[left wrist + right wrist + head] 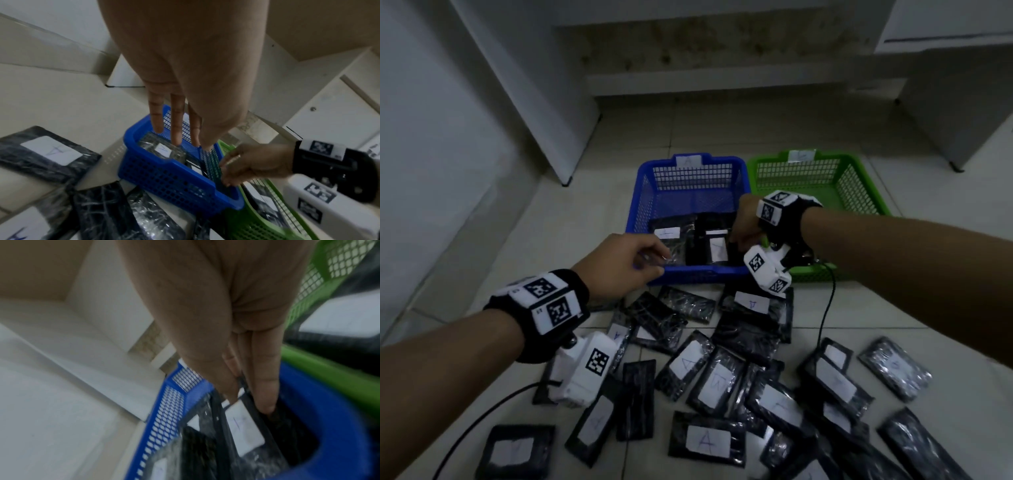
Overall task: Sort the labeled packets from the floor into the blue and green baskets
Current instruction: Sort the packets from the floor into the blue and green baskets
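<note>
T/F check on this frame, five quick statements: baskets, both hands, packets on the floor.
1. The blue basket sits to the left of the green basket. True.
2. The blue basket holds no packets. False: at least two labeled packets lie in it.
3. The right hand pinches a packet in the blue basket. True.
4. The left hand holds a packet in a tight grip. False: its fingers hang straight over the blue basket, holding nothing.
5. The floor is cleared of packets. False: many packets remain there.
</note>
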